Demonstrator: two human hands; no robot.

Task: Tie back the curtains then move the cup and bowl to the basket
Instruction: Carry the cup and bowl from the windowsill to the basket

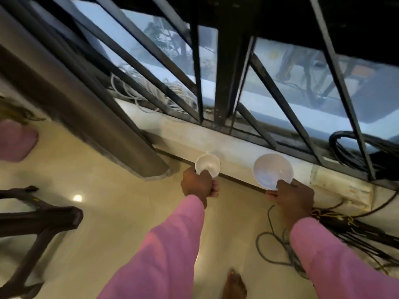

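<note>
My left hand [199,184] curls round the cup [207,165], right hand [291,197] pinches the bowl [273,171] rim — both look light, stiff (slippery, breakable?).

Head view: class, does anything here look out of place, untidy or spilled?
Yes: loose cables sprawl tangled on the floor below the window, near a bare foot, a possible trip hazard. The cup in the left hand and bowl in the right hand look empty; nothing spilled.
</note>
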